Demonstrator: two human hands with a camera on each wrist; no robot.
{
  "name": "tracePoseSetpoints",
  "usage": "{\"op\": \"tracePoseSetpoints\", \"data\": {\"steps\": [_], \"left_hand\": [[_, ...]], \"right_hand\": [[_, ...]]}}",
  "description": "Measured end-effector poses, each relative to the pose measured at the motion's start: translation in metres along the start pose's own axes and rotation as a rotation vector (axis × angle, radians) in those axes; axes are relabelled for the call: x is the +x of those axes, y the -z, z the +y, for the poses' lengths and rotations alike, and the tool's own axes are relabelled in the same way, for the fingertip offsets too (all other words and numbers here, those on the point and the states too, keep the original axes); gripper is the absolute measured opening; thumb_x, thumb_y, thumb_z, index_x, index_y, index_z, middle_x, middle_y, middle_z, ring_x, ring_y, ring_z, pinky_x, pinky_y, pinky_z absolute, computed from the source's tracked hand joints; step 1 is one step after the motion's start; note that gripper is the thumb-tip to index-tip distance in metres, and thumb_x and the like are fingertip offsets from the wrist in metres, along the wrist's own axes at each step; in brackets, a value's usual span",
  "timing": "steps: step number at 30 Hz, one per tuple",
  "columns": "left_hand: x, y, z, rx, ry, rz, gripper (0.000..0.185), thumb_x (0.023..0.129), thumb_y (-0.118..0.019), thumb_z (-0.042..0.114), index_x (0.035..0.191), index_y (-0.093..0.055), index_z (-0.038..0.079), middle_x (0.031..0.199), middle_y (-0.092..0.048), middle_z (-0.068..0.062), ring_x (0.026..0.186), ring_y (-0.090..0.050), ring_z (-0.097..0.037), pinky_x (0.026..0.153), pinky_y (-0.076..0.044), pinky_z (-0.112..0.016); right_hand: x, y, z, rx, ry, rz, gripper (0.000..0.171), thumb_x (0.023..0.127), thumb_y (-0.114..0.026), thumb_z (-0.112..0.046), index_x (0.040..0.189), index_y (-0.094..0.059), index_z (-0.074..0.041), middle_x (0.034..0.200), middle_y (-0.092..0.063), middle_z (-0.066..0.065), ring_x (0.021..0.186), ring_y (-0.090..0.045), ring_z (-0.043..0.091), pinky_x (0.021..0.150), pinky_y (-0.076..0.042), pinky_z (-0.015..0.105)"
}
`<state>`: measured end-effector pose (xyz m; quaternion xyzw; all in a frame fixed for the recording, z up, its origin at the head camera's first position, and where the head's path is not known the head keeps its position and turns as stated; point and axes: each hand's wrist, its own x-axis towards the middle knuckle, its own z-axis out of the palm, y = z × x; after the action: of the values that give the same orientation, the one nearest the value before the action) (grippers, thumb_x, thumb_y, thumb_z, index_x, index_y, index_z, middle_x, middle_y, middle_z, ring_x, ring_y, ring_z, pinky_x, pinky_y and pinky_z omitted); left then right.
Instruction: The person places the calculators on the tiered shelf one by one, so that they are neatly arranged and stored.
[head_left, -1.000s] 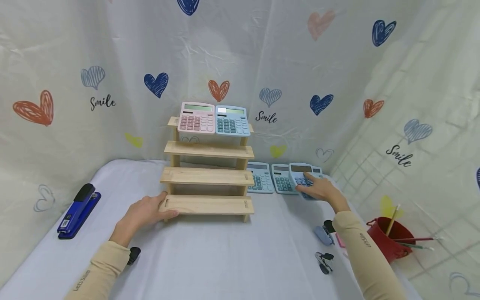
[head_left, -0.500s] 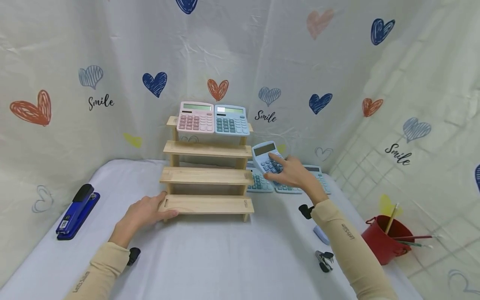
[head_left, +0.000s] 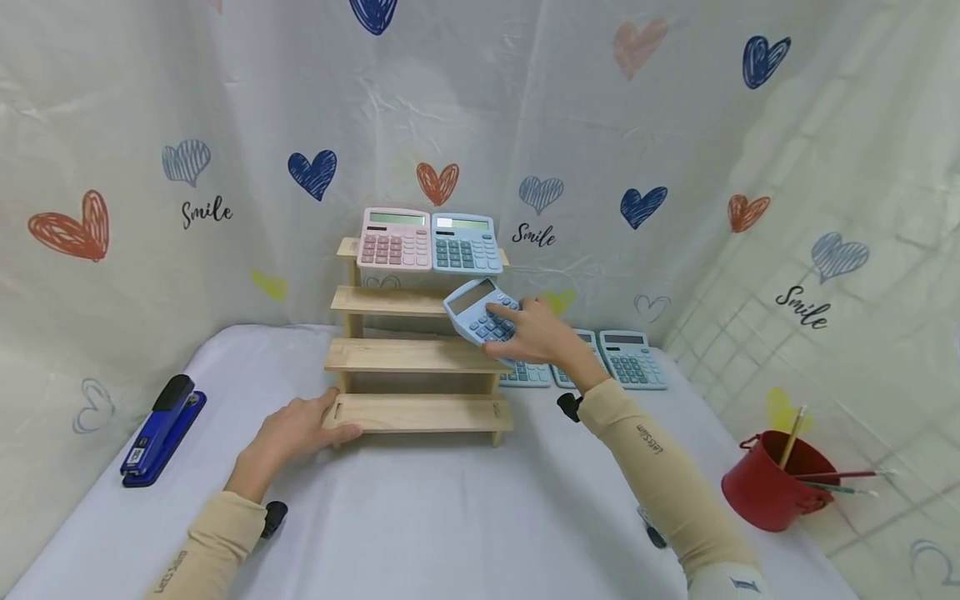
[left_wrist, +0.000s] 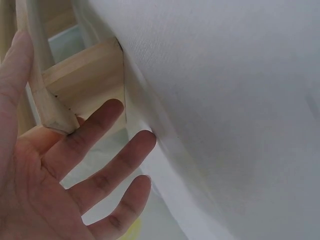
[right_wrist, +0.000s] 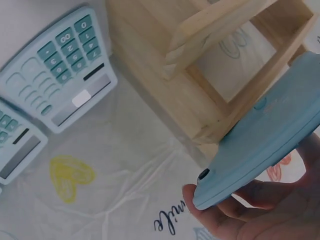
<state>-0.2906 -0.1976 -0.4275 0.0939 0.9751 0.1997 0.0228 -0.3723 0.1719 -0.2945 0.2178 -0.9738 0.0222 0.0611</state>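
Observation:
In the head view, a wooden stepped stand [head_left: 420,357] with several shelves stands against the curtain. A pink calculator [head_left: 394,240] and a light blue calculator [head_left: 465,243] lean side by side on its top shelf. My right hand [head_left: 536,333] grips another blue calculator [head_left: 471,298], tilted, in front of the second shelf's right part. Its back [right_wrist: 270,130] faces the right wrist camera. My left hand [head_left: 296,429] holds the left end of the lowest shelf [head_left: 420,413] between thumb and index finger. The other fingers extend past the wood in the left wrist view.
Several blue calculators [head_left: 633,360] stand in a row right of the stand, partly hidden by my right arm. A blue stapler [head_left: 161,433] lies at the left. A red bucket [head_left: 765,492] with pencils stands at the right, and my right sleeve partly covers a staple remover [head_left: 654,533].
My right hand has lifted a blue calculator from the row at the right and carried it left to the stand's second shelf. My left hand stays on the lowest shelf.

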Motion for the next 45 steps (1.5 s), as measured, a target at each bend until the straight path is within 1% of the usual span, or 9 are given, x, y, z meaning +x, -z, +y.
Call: {"op": "tracePoseSetpoints", "data": {"steps": [10,18,21,26,29,32,35,40,45], "left_hand": [[-0.002,0.004,0.003,0.009,0.008,-0.002,0.098,0.084,-0.067,0.067,0.150,-0.040,-0.001,0.119,-0.064,-0.034,0.091,-0.065,-0.035,0.070,-0.050,-0.053],[0.000,0.000,0.000,0.002,0.001,0.007,0.097,0.085,-0.066,0.068,0.150,-0.040,0.001,0.120,-0.065,-0.034,0.092,-0.065,-0.036,0.071,-0.050,-0.052],[0.000,-0.001,-0.001,0.000,0.002,0.008,0.097,0.084,-0.066,0.069,0.150,-0.041,0.001,0.120,-0.065,-0.033,0.094,-0.066,-0.036,0.071,-0.051,-0.052],[-0.001,-0.001,-0.002,-0.005,0.002,0.008,0.098,0.084,-0.067,0.068,0.150,-0.040,0.000,0.120,-0.065,-0.034,0.094,-0.066,-0.037,0.071,-0.050,-0.053],[-0.001,0.000,-0.001,-0.006,-0.002,0.013,0.099,0.084,-0.067,0.068,0.150,-0.040,0.000,0.120,-0.064,-0.034,0.094,-0.066,-0.038,0.071,-0.050,-0.054],[-0.001,0.000,-0.001,-0.007,0.004,0.012,0.099,0.084,-0.066,0.068,0.151,-0.040,0.000,0.121,-0.064,-0.034,0.095,-0.066,-0.038,0.072,-0.050,-0.054],[0.000,0.000,-0.001,-0.011,0.009,0.007,0.099,0.084,-0.067,0.068,0.150,-0.040,0.000,0.121,-0.064,-0.034,0.093,-0.065,-0.036,0.071,-0.050,-0.053],[0.000,0.000,-0.002,-0.017,0.010,0.006,0.098,0.084,-0.068,0.067,0.150,-0.040,0.000,0.120,-0.065,-0.033,0.092,-0.065,-0.035,0.072,-0.050,-0.053],[0.002,-0.001,-0.002,-0.013,0.011,0.005,0.100,0.083,-0.067,0.069,0.151,-0.040,0.000,0.121,-0.064,-0.035,0.093,-0.065,-0.037,0.073,-0.051,-0.054]], "right_hand": [[0.027,-0.008,-0.028,0.002,-0.088,0.069,0.080,0.089,-0.047,-0.074,0.151,-0.047,-0.024,0.147,-0.048,0.031,0.129,-0.048,0.045,0.108,-0.039,0.055],[0.034,-0.020,-0.043,0.058,-0.084,0.189,0.076,0.088,-0.054,-0.071,0.146,-0.055,-0.022,0.146,-0.049,0.031,0.112,-0.049,0.043,0.096,-0.042,0.053],[0.038,-0.025,-0.046,0.059,-0.098,0.223,0.075,0.088,-0.055,-0.071,0.144,-0.056,-0.021,0.146,-0.050,0.030,0.112,-0.050,0.043,0.096,-0.044,0.053],[0.045,-0.027,-0.053,0.042,-0.162,0.214,0.082,0.090,-0.047,-0.076,0.147,-0.053,-0.018,0.149,-0.048,0.029,0.128,-0.048,0.050,0.109,-0.038,0.057],[0.049,-0.027,-0.059,0.042,-0.180,0.173,0.085,0.090,-0.042,-0.079,0.150,-0.049,-0.019,0.153,-0.044,0.028,0.136,-0.042,0.051,0.113,-0.034,0.058],[0.051,-0.026,-0.064,0.086,-0.163,0.119,0.087,0.088,-0.044,-0.080,0.153,-0.044,-0.022,0.158,-0.033,0.031,0.145,-0.032,0.051,0.116,-0.033,0.059],[0.051,-0.029,-0.067,0.131,-0.130,0.091,0.088,0.087,-0.051,-0.079,0.155,-0.040,-0.025,0.158,-0.026,0.034,0.144,-0.028,0.048,0.113,-0.037,0.059],[0.054,-0.035,-0.074,0.151,-0.062,0.121,0.078,0.091,-0.055,-0.069,0.155,-0.039,-0.028,0.149,-0.032,0.032,0.129,-0.031,0.038,0.102,-0.047,0.053],[0.062,-0.041,-0.084,0.136,0.022,0.148,0.065,0.097,-0.052,-0.058,0.154,-0.043,-0.026,0.149,-0.033,0.034,0.129,-0.032,0.039,0.103,-0.045,0.051]]}}
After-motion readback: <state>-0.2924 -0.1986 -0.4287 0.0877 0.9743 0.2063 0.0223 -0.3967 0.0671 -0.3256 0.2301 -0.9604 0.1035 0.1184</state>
